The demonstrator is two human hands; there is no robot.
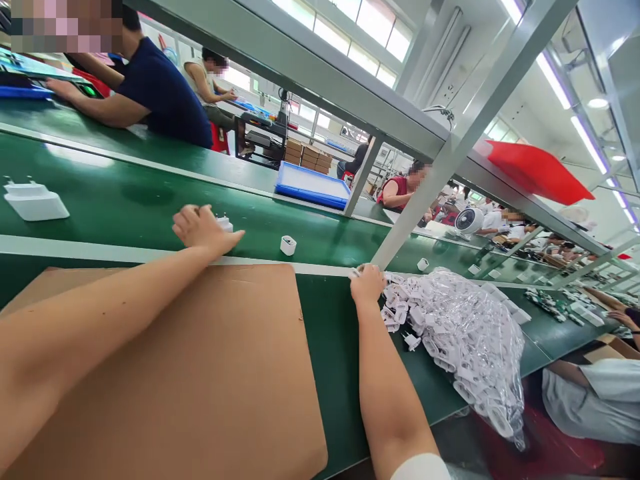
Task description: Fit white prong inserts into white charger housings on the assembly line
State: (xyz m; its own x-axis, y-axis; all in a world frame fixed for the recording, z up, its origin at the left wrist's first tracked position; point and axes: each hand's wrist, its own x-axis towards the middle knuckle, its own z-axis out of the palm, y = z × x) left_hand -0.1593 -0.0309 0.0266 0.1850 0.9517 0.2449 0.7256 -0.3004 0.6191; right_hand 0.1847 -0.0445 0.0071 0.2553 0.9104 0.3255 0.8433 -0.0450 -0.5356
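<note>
My left hand (203, 230) reaches over the brown cardboard sheet (200, 373) onto the green conveyor belt (125, 200), fingers curled around a small white charger plug (225, 223). My right hand (367, 283) is closed at the near edge of a clear plastic bag heaped with white charger plugs (465, 333); what its fingers hold is hidden. A single white plug shell (288, 245) stands on the belt between my hands.
A larger white charger (35, 200) lies on the belt at left. More white shells (423, 264) ride the belt further right. A blue tray (313, 187), a metal frame post (425, 193) and a red tray (537, 172) stand beyond. Other people sit across and beside.
</note>
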